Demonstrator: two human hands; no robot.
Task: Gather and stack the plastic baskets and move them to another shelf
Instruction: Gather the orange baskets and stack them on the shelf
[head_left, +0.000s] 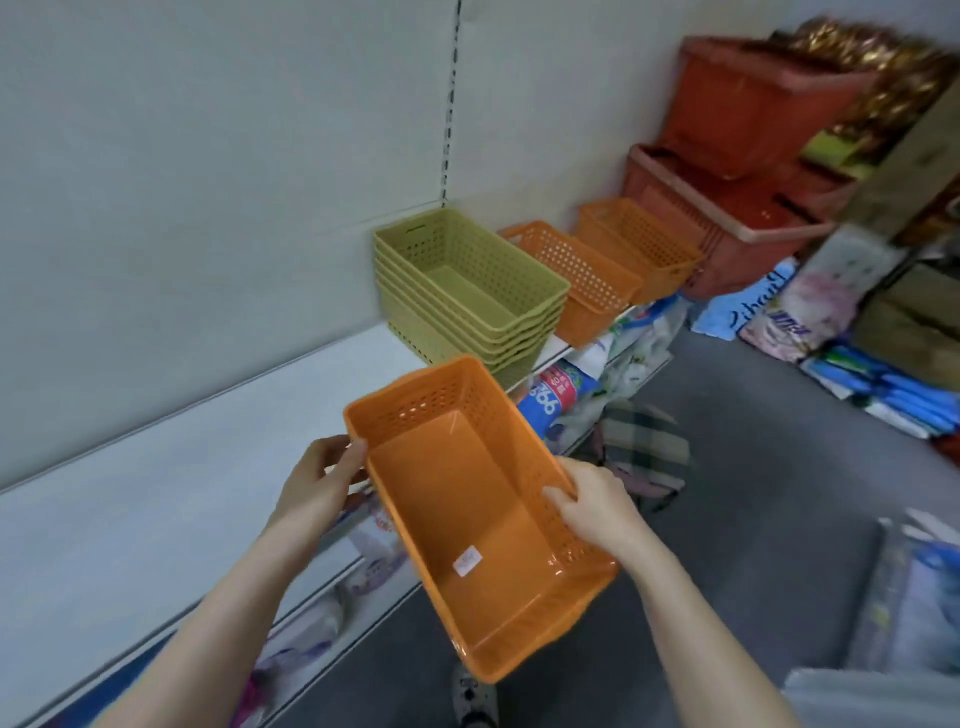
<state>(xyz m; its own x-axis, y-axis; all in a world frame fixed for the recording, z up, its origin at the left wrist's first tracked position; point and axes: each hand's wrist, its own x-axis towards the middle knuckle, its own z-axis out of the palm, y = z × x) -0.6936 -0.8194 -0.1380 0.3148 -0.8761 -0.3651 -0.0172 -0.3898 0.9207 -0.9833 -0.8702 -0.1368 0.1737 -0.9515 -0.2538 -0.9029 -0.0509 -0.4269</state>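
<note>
I hold an orange perforated plastic basket (467, 519) in the air in front of the shelf, with a small white label on its floor. My left hand (319, 480) grips its left long rim and my right hand (595, 506) grips its right long rim. On the white shelf (156, 519) beyond stands a stack of several green baskets (467, 291). Right of it sit an orange basket (576, 280) and another orange basket (639, 247).
Large red-brown crates (727, 208) are stacked at the shelf's far end, with gold tinsel (893, 67) above. Packaged goods (556, 395) fill the lower shelf. Bundled textiles (810, 312) and blue packs (893, 389) lie on the grey floor to the right.
</note>
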